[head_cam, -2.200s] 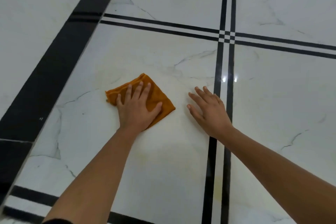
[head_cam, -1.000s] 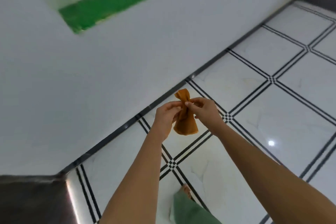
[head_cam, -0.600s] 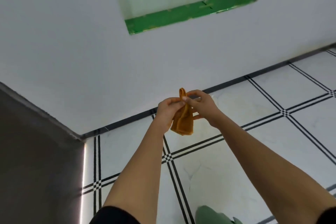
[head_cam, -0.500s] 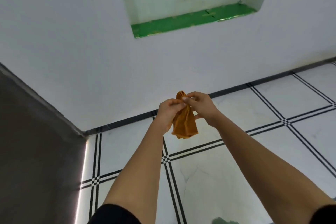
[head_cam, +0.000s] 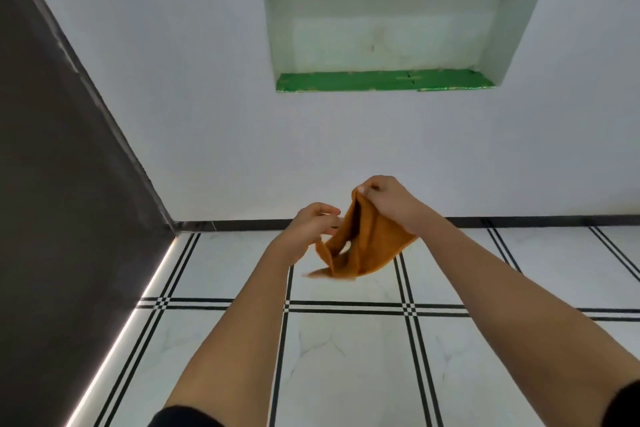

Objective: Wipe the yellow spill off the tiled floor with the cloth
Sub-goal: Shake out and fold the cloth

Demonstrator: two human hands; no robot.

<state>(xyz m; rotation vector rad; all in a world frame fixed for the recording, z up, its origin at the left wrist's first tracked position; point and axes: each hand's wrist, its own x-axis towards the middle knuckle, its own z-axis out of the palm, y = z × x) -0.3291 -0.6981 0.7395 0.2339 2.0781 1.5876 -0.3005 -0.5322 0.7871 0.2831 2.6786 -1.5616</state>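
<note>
The cloth (head_cam: 360, 246) is held up in the air in front of the wall (head_cam: 207, 80), well above the floor (head_cam: 346, 350), pinched at its top edge by the right hand (head_cam: 384, 201), while the left hand (head_cam: 311, 225) is curled loosely just beside its left edge, and whether it grips any fabric cannot be told. No spill can be made out on the tiles shown. For the step in hand, judged to be refolding, a free corner is best caught by the left hand and a clean face turned outward, so that residue is not smeared back onto the floor.
</note>
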